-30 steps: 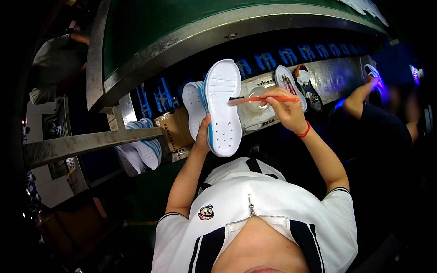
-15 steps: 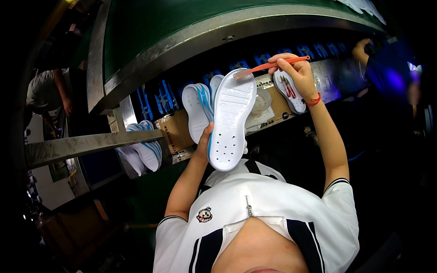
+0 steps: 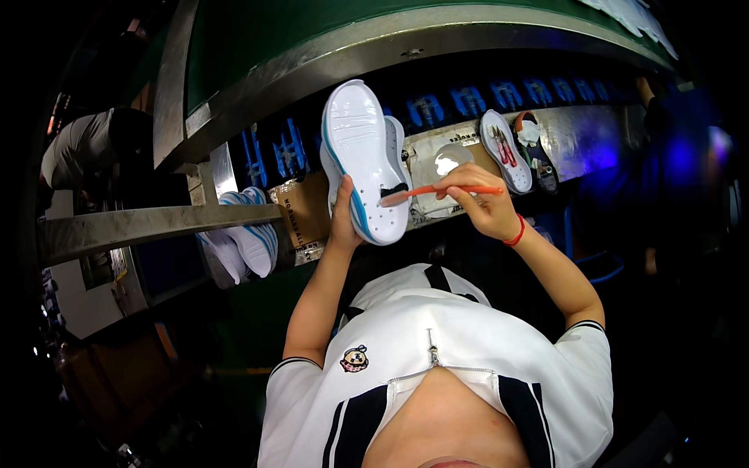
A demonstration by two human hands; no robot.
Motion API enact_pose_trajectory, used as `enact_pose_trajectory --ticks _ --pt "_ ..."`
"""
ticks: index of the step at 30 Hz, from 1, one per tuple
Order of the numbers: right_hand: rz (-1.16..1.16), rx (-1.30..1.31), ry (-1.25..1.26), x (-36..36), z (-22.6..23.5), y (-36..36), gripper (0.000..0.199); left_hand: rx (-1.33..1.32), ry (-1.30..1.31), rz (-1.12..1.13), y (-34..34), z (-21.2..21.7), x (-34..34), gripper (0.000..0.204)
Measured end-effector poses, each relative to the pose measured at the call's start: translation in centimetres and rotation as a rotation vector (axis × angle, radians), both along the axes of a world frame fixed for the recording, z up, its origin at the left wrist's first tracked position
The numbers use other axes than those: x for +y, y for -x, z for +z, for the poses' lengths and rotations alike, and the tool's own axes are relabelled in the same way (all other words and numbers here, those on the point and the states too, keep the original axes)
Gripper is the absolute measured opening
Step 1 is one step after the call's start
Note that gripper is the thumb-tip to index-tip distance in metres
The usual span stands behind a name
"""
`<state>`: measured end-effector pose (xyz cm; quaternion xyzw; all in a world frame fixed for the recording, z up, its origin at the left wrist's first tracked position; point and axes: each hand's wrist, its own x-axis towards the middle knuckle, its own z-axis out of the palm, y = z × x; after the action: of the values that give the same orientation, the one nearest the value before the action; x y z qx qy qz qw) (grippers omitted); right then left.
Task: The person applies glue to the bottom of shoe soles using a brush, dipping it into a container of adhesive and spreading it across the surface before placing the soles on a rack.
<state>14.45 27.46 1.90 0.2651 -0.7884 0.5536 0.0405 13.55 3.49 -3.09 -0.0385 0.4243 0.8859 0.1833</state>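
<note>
Now left hand [image 3: 343, 222] gripping white sole's [image 3: 365, 160] edge, right hand [image 3: 484, 207] pinching orange brush [image 3: 441, 191] against it.

Both hands raised, left hand [image 3: 343, 222] gripping, right hand [image 3: 485, 209] pinching, elbows bent.

A curved green conveyor belt [image 3: 257, 39] with a grey metal rim [image 3: 437, 39] arches across the top. Beneath it runs a dim shelf [image 3: 577, 140] of shiny metal, lit bluish at its right end. A steel beam [image 3: 148, 226] crosses the left side. The surroundings lie dark.
</note>
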Motion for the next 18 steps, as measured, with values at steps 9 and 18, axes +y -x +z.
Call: enact_pose_trajectory --ticks 9,18 --pt "-0.027 -0.127 -0.011 -2.3 0.4 -4.1 0.013 -0.012 0.245 0.313 -0.3 -2.4 0.3 0.070" --pt "-0.109 -0.559 0.275 -1.5 0.5 -0.9 0.030 0.026 0.124 0.250 -1.6 -0.9 1.5 0.070"
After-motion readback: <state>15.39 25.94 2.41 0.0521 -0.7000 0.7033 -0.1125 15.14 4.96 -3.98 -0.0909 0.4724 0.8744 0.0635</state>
